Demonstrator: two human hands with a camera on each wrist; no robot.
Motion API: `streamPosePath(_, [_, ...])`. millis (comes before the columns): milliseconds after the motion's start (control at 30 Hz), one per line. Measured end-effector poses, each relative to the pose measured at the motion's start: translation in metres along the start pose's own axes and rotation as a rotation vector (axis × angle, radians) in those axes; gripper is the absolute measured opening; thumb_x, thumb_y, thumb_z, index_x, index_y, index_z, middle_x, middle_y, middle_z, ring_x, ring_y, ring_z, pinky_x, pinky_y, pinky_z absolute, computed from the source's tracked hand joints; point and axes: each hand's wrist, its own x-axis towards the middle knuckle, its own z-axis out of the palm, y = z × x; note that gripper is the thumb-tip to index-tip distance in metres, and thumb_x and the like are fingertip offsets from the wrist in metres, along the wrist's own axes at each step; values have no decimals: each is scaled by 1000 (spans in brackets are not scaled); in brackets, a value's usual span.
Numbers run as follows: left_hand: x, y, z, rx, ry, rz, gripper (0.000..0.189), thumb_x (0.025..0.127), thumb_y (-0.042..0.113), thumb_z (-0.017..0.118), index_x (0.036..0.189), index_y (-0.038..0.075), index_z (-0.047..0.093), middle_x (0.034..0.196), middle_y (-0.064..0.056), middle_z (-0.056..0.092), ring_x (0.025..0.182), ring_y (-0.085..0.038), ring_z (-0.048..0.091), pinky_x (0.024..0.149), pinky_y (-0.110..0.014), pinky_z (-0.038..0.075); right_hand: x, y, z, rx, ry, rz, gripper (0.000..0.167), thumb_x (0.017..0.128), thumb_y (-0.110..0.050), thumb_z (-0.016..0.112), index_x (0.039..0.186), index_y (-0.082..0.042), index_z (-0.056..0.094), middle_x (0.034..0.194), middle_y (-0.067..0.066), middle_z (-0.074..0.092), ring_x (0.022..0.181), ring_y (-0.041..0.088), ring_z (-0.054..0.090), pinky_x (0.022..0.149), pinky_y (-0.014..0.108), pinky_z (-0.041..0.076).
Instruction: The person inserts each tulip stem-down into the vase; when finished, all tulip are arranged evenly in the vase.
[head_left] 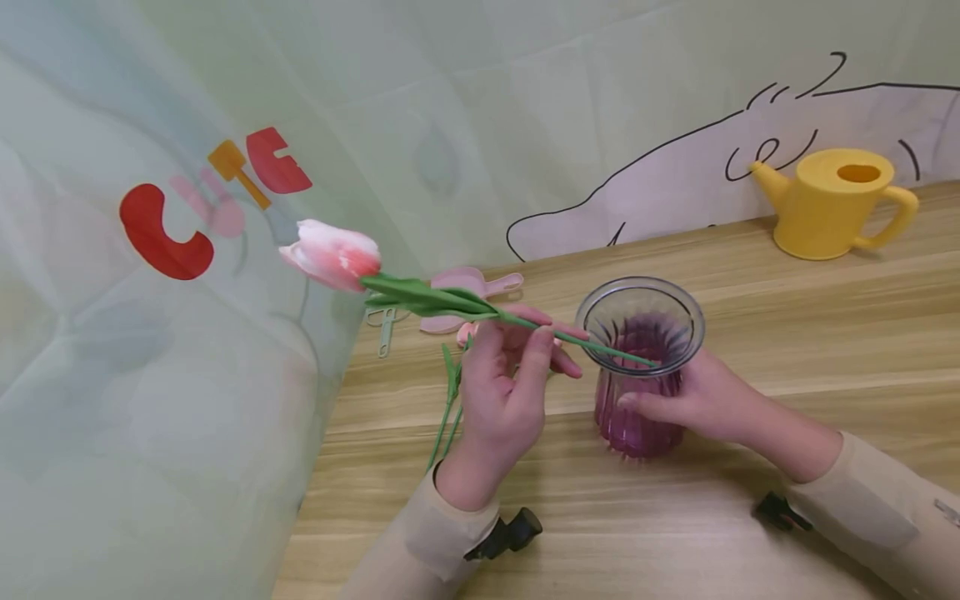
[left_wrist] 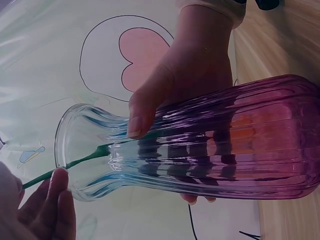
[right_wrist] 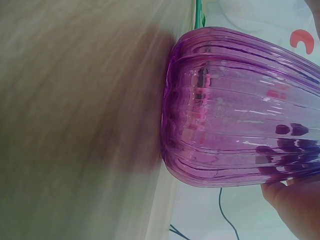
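Pink-white tulip [head_left: 442, 302], centre-left, pinched by left fingers [head_left: 534, 367]; its slant may snag the purple ribbed-glass vase [head_left: 636, 383] my right fingers [head_left: 654, 407] grip.

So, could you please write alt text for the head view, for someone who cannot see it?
A left hand holds a pink tulip, its stem reaching into a purple vase that the right hand grips. Behind, at right, a yellow watering can stands on the wooden table.
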Motion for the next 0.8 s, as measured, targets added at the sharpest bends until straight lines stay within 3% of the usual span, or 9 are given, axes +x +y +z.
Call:
streamPosePath(333, [1,-3,1,13,-18,16,8,108,2,48,109,-5,50,93,-29,73,59,-26,70,59,-32,63,1,2,0,15,6,-29,72,79,-2,87,139,-5,46,123,10,68,113,6,63,100,16,50])
streamPosePath(600, [2,-2,4,67,-36,-52,9,102,-6,55,110,-4,57,97,-24,74,61,-22,70,60,-31,63,1,2,0,14,-3,0,70,81,-4,86,139,-6,46,125,9,68,115,5,63,100,18,51])
streamPosePath(800, [3,-1,5,93,-51,-81,9,100,-4,60,108,-3,62,98,-21,75,61,-20,70,53,-27,59,1,2,0,11,-3,1,70,81,-4,86,139,-6,46,125,10,67,115,5,63,100,19,52])
